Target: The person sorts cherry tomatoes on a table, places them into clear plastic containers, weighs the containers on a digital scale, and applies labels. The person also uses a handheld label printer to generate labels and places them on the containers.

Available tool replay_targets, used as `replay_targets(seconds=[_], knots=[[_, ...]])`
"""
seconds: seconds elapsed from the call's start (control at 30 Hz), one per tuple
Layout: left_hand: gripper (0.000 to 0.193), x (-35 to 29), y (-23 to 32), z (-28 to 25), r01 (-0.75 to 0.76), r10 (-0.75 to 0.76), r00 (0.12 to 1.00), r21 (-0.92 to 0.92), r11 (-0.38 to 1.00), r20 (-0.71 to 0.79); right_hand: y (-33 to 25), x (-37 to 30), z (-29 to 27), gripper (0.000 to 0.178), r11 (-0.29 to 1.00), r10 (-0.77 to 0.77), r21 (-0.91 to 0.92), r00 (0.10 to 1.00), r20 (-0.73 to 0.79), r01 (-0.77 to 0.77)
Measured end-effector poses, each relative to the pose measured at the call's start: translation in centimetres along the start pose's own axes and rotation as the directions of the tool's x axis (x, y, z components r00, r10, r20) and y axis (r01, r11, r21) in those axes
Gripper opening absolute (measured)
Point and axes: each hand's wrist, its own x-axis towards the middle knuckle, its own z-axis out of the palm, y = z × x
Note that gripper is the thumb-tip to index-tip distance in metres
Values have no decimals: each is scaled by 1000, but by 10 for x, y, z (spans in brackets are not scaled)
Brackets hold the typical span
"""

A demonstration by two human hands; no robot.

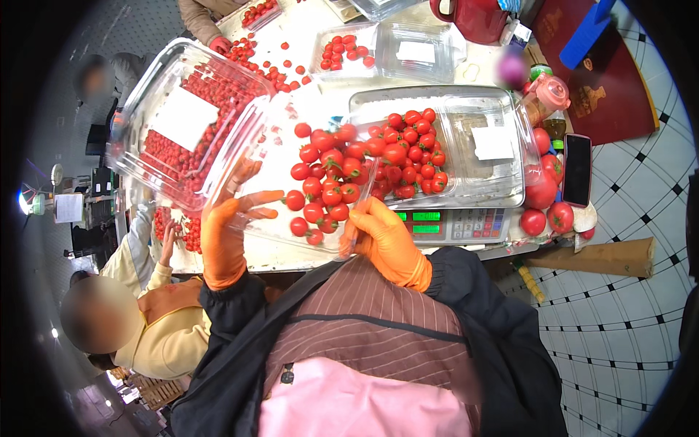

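Note:
An open clear plastic clamshell box [182, 120], a white label on its lid, tilts in front of me with many cherry tomatoes [331, 177] in its base. My left hand [224, 240], in an orange glove, grips its left side near the hinge; some fingers show through the plastic. At the right rim, my right hand [389, 244], gloved alike, pinches the edge. Right of it, a second open clamshell [451, 135] of cherry tomatoes lies in a metal tray [437, 198] on a digital scale [455, 226] with a green display.
Loose cherry tomatoes [284, 76] lie at the far left, by a person's hand [220, 45]. Another person's hand [167, 244] is at near left. A third clamshell [419, 54] and red mug [473, 20] stand at the back. Right are large tomatoes [541, 193] and a phone [577, 171].

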Motion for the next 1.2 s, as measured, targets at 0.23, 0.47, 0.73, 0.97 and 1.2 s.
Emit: replay_targets(seconds=[0.23,0.47,0.73,0.97,1.2], knots=[[58,3,-2,1,9,-9,1000,7,1000,-13,1,1,-3,10,999,45,17,999,-19,-45],[61,1,1,3,-35,35,999,-14,999,7,-6,-4,4,10,998,6,-64,1000,-6,-7],[62,4,-4,0,-4,4,1000,-6,1000,-12,0,-1,1,9,999,17,-43,999,-30,-18],[63,-1,5,8,-81,80,997,57,995,19,-1,-5,1,8,999,-25,-37,1000,-1,25],[61,1,-3,-3,-17,20,999,78,997,-45,4,4,-1,9,999,49,-23,999,-17,-49]])
